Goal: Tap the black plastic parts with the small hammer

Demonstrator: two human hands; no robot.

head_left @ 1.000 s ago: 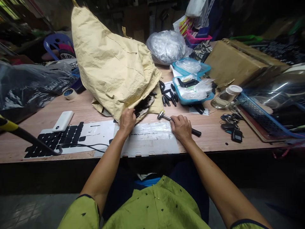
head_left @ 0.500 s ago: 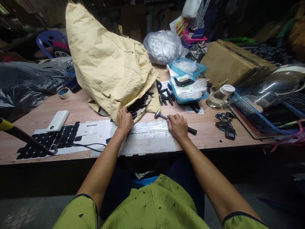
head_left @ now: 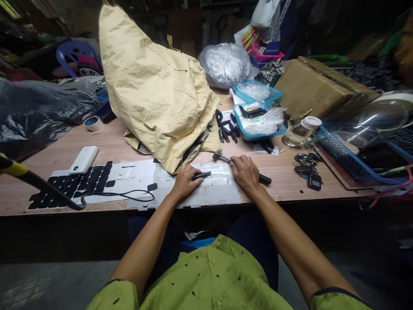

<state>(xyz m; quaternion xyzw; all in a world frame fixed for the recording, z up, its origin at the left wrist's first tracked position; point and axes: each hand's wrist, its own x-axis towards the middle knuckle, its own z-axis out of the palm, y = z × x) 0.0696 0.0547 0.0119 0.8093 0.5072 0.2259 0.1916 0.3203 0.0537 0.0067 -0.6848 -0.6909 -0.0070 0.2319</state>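
My left hand (head_left: 185,181) is closed on a slim black stick-shaped part (head_left: 201,175) and holds it over a clear plastic-covered sheet (head_left: 209,189) at the table's near edge. My right hand (head_left: 245,172) is closed round the black handle of a small hammer (head_left: 219,156), whose metal head points left. Just behind both hands a big tan paper sack (head_left: 155,90) lies slumped, with more black parts showing at its open mouth (head_left: 196,144).
Loose black parts (head_left: 226,128) lie by a blue tray (head_left: 258,122) of plastic bags. A white power bank (head_left: 84,159) rests on a sheet of black stickers (head_left: 74,183). Keys (head_left: 308,170), a jar (head_left: 301,131), a cardboard box (head_left: 309,86) and a blue basket (head_left: 351,161) crowd the right.
My left hand has drawn back from the sack's mouth toward me, now holding one black part over the plastic sheet. My right hand has stayed on the hammer.
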